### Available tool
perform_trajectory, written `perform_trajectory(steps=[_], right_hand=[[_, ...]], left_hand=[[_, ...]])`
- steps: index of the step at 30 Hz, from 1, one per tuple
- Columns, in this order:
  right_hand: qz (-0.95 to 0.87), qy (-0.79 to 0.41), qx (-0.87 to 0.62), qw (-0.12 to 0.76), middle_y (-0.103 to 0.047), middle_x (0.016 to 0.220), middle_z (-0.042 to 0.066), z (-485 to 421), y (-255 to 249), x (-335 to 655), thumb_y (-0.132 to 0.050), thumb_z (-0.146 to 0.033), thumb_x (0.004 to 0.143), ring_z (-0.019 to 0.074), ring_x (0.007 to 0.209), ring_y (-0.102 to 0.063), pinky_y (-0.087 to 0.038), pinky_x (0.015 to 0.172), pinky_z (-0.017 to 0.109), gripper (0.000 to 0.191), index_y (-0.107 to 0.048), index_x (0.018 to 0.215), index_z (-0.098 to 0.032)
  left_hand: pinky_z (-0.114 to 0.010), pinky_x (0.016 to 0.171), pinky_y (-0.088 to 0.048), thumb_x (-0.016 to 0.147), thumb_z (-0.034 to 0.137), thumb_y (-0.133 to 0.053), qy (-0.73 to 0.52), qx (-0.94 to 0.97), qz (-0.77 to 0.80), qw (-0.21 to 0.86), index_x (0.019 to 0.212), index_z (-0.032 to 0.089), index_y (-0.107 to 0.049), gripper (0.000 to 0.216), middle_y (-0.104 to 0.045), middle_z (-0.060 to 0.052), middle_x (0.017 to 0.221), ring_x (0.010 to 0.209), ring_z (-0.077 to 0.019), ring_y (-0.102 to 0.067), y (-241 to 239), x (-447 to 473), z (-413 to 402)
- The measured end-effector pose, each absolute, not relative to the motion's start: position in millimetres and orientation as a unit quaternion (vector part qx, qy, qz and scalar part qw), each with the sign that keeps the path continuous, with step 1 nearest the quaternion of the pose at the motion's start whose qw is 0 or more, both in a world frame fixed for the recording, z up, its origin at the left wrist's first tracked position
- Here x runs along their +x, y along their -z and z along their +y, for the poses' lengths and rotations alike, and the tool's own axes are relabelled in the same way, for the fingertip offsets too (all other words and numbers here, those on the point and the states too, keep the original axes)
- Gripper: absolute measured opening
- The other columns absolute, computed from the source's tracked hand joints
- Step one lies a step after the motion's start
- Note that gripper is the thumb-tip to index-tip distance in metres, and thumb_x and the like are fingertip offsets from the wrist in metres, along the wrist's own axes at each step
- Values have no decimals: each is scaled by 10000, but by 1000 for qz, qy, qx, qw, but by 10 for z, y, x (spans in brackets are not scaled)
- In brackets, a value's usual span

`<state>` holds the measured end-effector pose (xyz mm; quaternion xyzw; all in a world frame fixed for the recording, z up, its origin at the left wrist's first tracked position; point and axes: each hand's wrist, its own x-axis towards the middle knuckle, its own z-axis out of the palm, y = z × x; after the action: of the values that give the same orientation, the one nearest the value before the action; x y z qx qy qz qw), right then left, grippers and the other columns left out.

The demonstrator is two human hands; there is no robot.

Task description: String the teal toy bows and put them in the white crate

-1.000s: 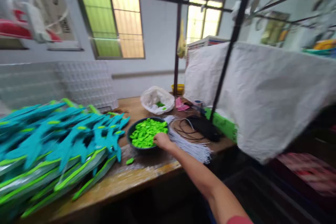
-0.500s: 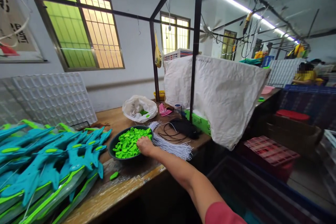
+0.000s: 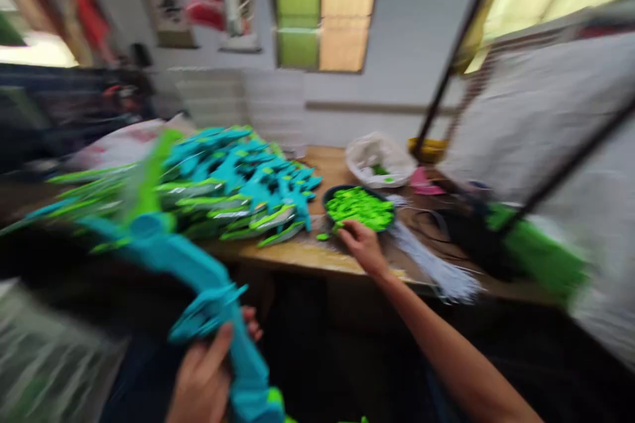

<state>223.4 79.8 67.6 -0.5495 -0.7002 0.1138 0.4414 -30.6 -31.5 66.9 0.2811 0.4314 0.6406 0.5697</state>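
Wooden counter along a pale wall; window with one green and one orange pane. Scene blurred, worst at both sides. White sheet hangs at right behind a dark post.

Left hand low in front of the counter, fingers closed round a curved teal plastic part, which slants up leftward to a lime-green end. Right arm stretched forward; right hand at the near rim of a dark bowl, fingers bent, thumb side to the left. Cannot tell whether the fingertips pinch a green piece.

Counts: one bowl, heaped with small green pieces, too many to count; one loose green piece on the counter just left of the right hand; one white bag behind the bowl; one yellow container; one bundle of white cords right of the bowl. Teal-and-green parts piled at left, overlapping, uncountable.
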Motion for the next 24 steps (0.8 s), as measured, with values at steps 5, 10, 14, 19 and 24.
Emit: perform_trajectory(steps=[5,10,14,19,24], right_hand=[[-665,-360,-444,481,-738,958,36,94,-554,1603,-692,-425,928,167,844,-692,-551,762,273,333,-696,1193,-223],[-602,-549,-349,463,-737,880,14,-397,-550,921,-762,-342,881,140,792,-699,-572,732,224,153,-736,980,-229],[-569,-596,-312,473,-714,878,12,-381,-582,562,-786,-332,861,125,718,-681,-586,669,222,219,-713,1040,-229],[-606,-588,-299,445,-720,862,6,-317,-617,370,-781,-307,874,105,693,-662,-561,638,195,204,-754,1067,-248],[-705,-456,-278,466,-734,908,-9,-300,-598,289,-753,-221,899,118,757,-682,-557,666,206,192,-737,1080,-281]], left_hand=[[-317,774,-595,797,461,-841,-629,237,457,583,1014,134,-755,402,-769,-91,949,796,-192,-708,-256,-630,-790],[-310,818,-565,882,451,-763,-650,254,452,555,1084,168,-750,348,-775,-83,1044,904,-206,-716,-191,-674,-809],[-370,996,-523,901,444,-752,-683,244,423,544,1187,193,-722,382,-743,-87,1217,1138,-270,-683,-144,-754,-836],[-409,1119,-453,925,407,-737,-717,235,389,529,1319,249,-650,433,-699,-58,1326,1254,-277,-631,-65,-863,-848],[-434,1183,-391,919,360,-752,-717,245,399,516,1327,244,-645,437,-729,-58,1262,1307,-289,-601,-81,-966,-865]])
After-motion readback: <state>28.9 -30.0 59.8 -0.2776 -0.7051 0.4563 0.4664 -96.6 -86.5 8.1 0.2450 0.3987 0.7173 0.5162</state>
